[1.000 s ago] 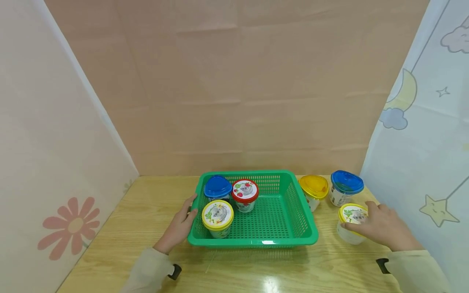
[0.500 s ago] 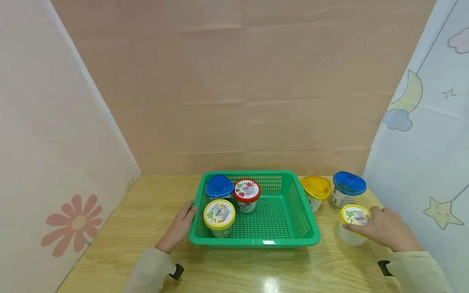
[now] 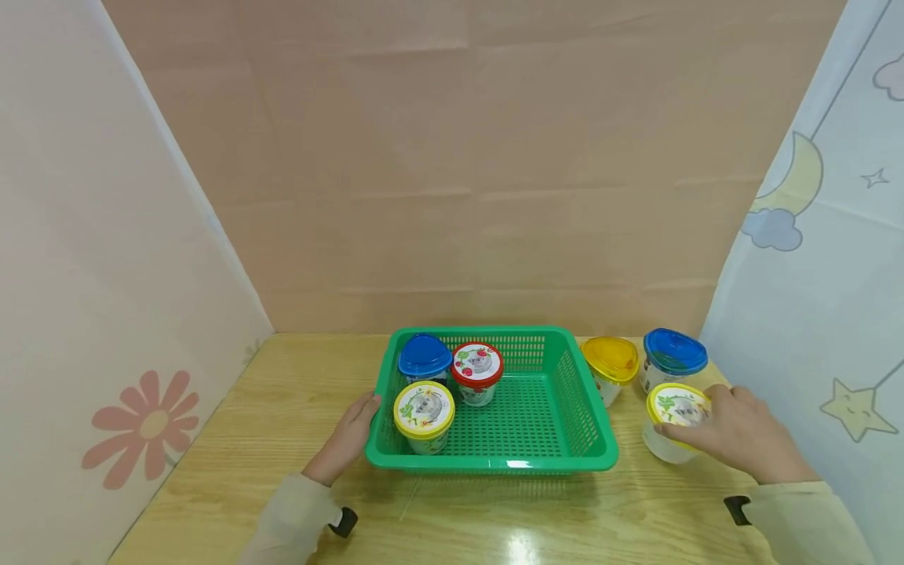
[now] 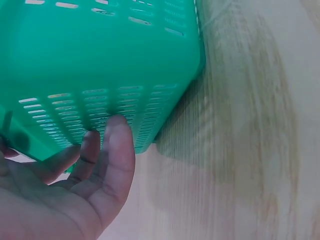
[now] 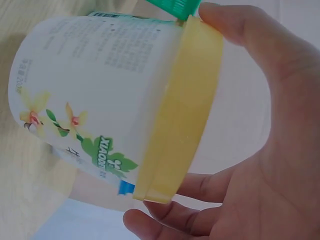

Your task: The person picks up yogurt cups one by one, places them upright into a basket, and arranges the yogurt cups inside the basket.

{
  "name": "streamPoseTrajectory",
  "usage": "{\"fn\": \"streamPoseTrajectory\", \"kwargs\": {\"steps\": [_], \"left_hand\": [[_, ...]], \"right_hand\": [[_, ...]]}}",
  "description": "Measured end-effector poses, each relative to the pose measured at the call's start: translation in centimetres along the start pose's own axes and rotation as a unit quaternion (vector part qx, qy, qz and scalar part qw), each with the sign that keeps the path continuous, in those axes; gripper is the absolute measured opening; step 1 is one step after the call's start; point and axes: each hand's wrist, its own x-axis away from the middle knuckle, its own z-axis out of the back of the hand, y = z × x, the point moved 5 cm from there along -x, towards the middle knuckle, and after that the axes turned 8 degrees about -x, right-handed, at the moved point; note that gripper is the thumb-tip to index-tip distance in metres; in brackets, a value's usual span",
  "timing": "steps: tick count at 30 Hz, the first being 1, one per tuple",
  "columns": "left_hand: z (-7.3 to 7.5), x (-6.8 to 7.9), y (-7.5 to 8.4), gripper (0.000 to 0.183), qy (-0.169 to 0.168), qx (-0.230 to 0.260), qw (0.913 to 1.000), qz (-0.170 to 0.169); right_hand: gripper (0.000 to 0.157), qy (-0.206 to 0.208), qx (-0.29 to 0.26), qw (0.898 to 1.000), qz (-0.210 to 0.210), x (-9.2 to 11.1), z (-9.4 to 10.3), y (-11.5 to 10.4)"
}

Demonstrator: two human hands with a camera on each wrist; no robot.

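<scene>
My right hand [image 3: 749, 433] pinches a white tub with a yellow lid [image 3: 671, 420] by its lid, thumb on one side and fingers on the other. Printed flowers and a green leaf label show on this tub [image 5: 95, 95] in the right wrist view. On the other side, my left hand [image 3: 346, 439] holds the left rim of a green plastic basket [image 3: 487, 464]. Its fingers [image 4: 120, 150] lie against the slotted outer wall in the left wrist view. Inside the basket stand a blue-lidded tub [image 3: 424, 355], a red-lidded tub [image 3: 477, 373] and another yellow-lidded tub [image 3: 424, 416].
Right of the basket, a tub with a yellow three-cornered lid [image 3: 611, 361] leans by the basket's wall. Behind the held tub stands one with a blue three-cornered lid [image 3: 674, 353]. The wooden table [image 3: 318, 361] meets a brown back wall and printed side walls.
My right hand has shifted the yellow-lidded tub slightly up and left, closer to the basket. My left hand stays on the basket. The head view has turned a little.
</scene>
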Motion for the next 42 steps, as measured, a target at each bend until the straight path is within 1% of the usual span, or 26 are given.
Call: {"fn": "streamPoseTrajectory", "kwargs": {"steps": [3,7,10,14,19,23,27,30,34,36,39,42], "left_hand": [[-0.1,-0.1,-0.1,0.052,-0.006,0.006,0.9999,0.01],[-0.3,-0.2,-0.2,0.058,-0.001,-0.007,0.9997,0.022],[-0.6,-0.4,-0.1,0.062,-0.002,-0.013,0.9996,0.025],[-0.8,-0.4,-0.1,0.063,-0.004,-0.015,0.9995,0.028],[-0.7,-0.2,-0.4,0.062,-0.001,-0.02,0.9993,0.031],[-0.6,-0.2,-0.7,0.06,-0.002,-0.016,0.9993,0.035],[-0.4,0.0,-1.1,0.066,-0.006,-0.024,0.9987,0.046],[-0.3,0.1,-1.3,0.069,-0.007,-0.025,0.9981,0.055],[-0.1,0.0,-1.4,0.067,-0.008,-0.016,0.9982,0.057],[0.0,0.0,-1.4,0.066,-0.01,-0.015,0.9982,0.058],[-0.1,0.1,-1.4,0.066,-0.01,-0.016,0.9982,0.057],[-0.1,0.1,-1.3,0.063,-0.009,-0.013,0.9983,0.056]], "right_hand": [[0.099,0.01,-0.004,1.0,0.01,0.1,0.5,-0.7],[0.098,0.021,-0.009,0.999,0.023,0.4,1.7,-1.7],[0.098,0.037,-0.01,0.999,0.033,0.7,2.7,-2.5],[0.097,0.066,-0.012,0.997,0.047,1.0,3.9,-4.2],[0.094,0.097,-0.016,0.993,0.064,0.9,4.8,-6.5],[0.095,0.109,-0.019,0.991,0.077,0.8,5.2,-8.2],[0.094,0.112,-0.026,0.989,0.095,0.5,5.2,-9.8],[0.093,0.106,-0.029,0.988,0.109,0.2,5.0,-11.0],[0.089,0.09,-0.026,0.988,0.119,-0.1,4.4,-12.7],[0.087,0.089,-0.027,0.988,0.126,-0.3,4.1,-13.5],[0.089,0.086,-0.031,0.986,0.141,-0.7,3.6,-14.6],[0.092,0.074,-0.026,0.985,0.156,-1.0,3.0,-15.7]]}}
